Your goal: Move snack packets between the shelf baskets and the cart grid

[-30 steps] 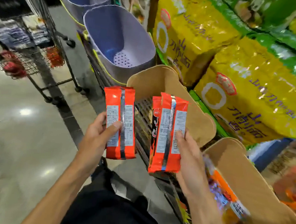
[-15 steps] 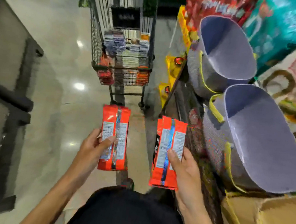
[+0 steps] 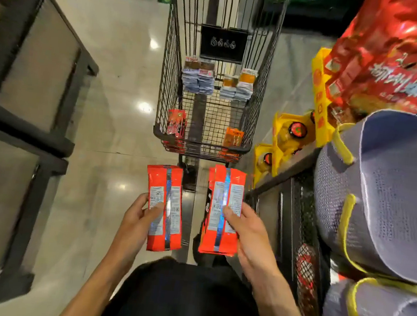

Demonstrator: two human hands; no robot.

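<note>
- Just short of the near rim of the cart (image 3: 203, 147), the left hand (image 3: 139, 217) gripped one orange-red snack packet (image 3: 165, 207), thumb laid across its white back label. The print was too small to read.
- Beside it, also short of the cart, the right hand (image 3: 250, 237) was clamped on a stack of like packets (image 3: 222, 210), at least two, one showing a black edge.
- Inside the cart were a black sign (image 3: 223, 43) with four white symbols at the far end, two clusters of grey-blue packs (image 3: 197, 79) before it, a red packet (image 3: 176, 123) in the near-left corner and an orange packet (image 3: 233, 137) in the near-right.
- Right of the cart stood two grey-purple baskets (image 3: 392, 190) with yellow trim, and beyond them a red bag (image 3: 398, 56) bearing white Chinese characters, too blurred to read.
- Compared with half a second earlier, the cart sat closer and fuller in view; both grips were unchanged.
</note>
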